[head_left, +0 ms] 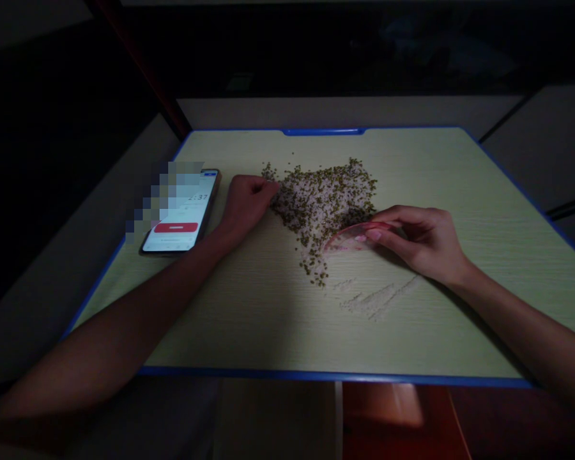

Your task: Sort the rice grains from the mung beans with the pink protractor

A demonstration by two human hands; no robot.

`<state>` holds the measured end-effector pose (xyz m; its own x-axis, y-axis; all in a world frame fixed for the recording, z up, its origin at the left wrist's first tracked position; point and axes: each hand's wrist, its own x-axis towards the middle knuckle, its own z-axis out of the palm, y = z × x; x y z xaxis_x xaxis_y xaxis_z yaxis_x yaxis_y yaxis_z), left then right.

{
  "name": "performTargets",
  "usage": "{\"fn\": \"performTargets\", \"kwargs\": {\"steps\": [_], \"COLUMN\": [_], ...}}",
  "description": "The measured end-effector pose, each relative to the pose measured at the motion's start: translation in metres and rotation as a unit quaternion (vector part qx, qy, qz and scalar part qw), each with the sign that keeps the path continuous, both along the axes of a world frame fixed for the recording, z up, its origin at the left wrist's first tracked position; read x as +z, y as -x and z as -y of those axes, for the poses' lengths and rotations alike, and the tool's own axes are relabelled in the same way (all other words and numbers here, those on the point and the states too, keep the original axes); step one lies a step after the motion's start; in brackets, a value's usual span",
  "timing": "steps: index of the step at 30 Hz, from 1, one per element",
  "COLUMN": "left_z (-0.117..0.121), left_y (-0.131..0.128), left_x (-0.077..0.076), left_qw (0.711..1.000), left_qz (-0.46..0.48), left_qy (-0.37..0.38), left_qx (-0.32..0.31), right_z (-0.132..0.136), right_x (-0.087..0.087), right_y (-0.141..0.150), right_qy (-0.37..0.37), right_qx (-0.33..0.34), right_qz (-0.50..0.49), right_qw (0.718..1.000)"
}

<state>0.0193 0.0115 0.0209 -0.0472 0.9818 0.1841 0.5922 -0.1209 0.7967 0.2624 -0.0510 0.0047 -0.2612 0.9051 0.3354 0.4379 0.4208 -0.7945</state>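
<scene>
A spread pile of small green beans (316, 191) mixed with fine pale grains lies on the table, with loose beans along its edges. At the pile's left edge rests my left hand (249, 201), its fingers curled closed; anything inside them is hidden. My right hand (424, 239) is at the lower right of the pile and pinches a translucent pink plastic piece with a curved edge (347, 239) between thumb and fingers. That piece is tilted, its far end against the beans. Below it, a thin streak of pale grains (374, 301) marks the tabletop.
A lit phone (172, 223) lies on the left side of the table, beside my left forearm. The pale wood-grain table (249, 326) has a blue rim and a blue lip (323, 131) at the back. An orange-red surface (397, 415) shows beneath the front edge.
</scene>
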Motion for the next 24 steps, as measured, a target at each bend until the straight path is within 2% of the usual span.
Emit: {"fn": "performTargets", "kwargs": {"steps": [24], "left_z": [-0.0029], "left_y": [0.0017], "left_x": [-0.0046], "left_qw": [1.000], "left_qz": [0.006], "left_qy": [-0.006], "left_qx": [-0.002], "right_z": [0.0029], "right_x": [0.0009], "right_y": [-0.0007], "right_qy": [0.016], "right_qx": [0.019], "right_qz": [-0.017], "right_qw": [1.000]}}
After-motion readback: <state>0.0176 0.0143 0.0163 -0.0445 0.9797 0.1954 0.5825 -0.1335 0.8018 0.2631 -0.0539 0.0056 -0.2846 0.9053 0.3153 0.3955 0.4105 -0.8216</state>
